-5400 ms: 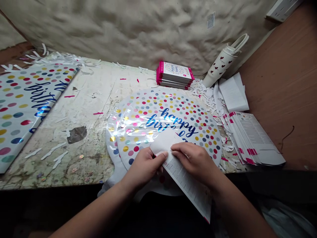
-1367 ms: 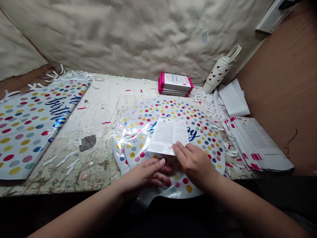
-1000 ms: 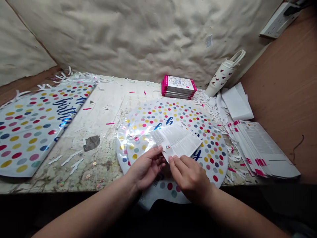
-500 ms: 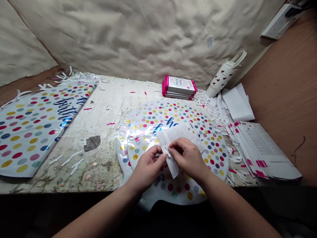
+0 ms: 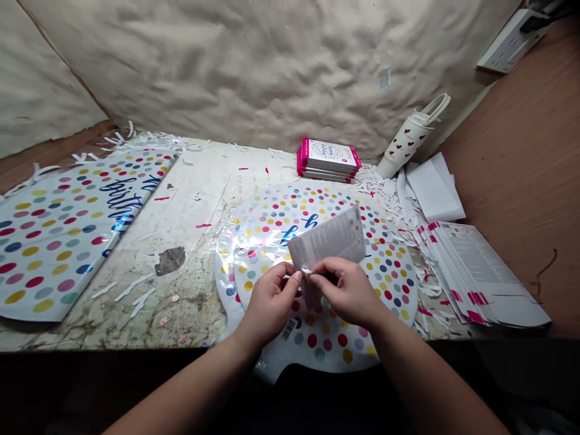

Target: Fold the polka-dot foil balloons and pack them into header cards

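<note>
Both hands work over flat foil balloons (image 5: 389,281) with coloured dots and blue lettering, stacked on the bench. Between the hands stands a grey-white printed card (image 5: 335,238), tilted up and bent near its lower left end. My left hand (image 5: 270,301) is closed, thumb and fingers pinching that end. My right hand (image 5: 348,292) is closed too, its fingertips pressed to the same spot from the right. A small white strip (image 5: 306,271) shows between the fingertips; whether it is part of the card I cannot tell.
A folded dotted balloon (image 5: 67,241) lies at left. At the back stand a stack of pink-edged packets (image 5: 328,160) and a white tumbler (image 5: 408,142). Several printed cards (image 5: 480,272) lie at right. Paper scraps (image 5: 385,193) litter the bench (image 5: 190,187); a socket strip (image 5: 512,42) is on the wall.
The card has swung up from lying nearly flat to a steeper tilt, its bottom end folding under. My fingertips have drawn closer together around the small white strip.
</note>
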`<state>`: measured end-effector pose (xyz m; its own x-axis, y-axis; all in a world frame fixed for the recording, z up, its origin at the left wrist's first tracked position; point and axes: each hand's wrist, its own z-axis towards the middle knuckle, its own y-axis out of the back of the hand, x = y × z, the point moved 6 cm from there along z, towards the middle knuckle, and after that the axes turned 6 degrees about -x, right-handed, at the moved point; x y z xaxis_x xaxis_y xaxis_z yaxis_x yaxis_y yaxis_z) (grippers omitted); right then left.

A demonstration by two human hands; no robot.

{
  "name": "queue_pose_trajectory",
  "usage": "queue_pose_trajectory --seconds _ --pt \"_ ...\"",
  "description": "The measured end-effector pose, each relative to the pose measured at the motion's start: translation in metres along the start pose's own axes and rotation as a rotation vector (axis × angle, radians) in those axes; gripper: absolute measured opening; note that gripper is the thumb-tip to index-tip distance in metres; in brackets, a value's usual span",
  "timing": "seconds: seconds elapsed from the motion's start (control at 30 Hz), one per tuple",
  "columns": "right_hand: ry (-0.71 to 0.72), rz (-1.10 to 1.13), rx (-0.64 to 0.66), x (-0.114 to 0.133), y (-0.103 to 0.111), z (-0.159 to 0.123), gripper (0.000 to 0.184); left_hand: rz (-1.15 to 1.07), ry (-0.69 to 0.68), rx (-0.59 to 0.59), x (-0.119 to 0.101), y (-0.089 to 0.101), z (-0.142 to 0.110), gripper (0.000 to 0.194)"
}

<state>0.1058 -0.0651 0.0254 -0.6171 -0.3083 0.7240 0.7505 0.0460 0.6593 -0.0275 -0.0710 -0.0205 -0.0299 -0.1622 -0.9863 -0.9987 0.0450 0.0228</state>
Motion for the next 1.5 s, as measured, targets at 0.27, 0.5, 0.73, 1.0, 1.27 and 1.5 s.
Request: queue_pose_trajectory --seconds 0.27,0.5,0.73,1.0,1.27,1.5 --pt "0.032 -0.352 -0.063 -0.008 0.084 -0.012 0.023 0.358 -0.167 0.056 -0.051 0.011 0.011 0.018" --pt "-0.014 0.402 -0.501 -0.013 0.114 0.01 0.021 0.139 -0.29 0.332 -0.099 -0.025 0.008 0.043" --pt "-0.144 0.638 -0.798 -0.085 0.137 0.006 0.035 0.499 -0.757 0.113 -0.127 -0.032 0.058 0.029" --pt "-0.285 0.053 -0.512 -0.12 0.121 -0.051 0.02 1.12 -0.882 0.118 -0.13 -0.096 0.267 0.041" --pt "0.415 -0.519 0.084 -0.056 0.043 -0.096 0.036 0.993 -0.794 0.151 -0.133 -0.118 0.242 0.033" --pt "0.229 -0.12 0.034 -0.047 0.039 -0.095 0.035 0.912 -0.699 0.632 -0.063 -0.065 0.009 0.006"
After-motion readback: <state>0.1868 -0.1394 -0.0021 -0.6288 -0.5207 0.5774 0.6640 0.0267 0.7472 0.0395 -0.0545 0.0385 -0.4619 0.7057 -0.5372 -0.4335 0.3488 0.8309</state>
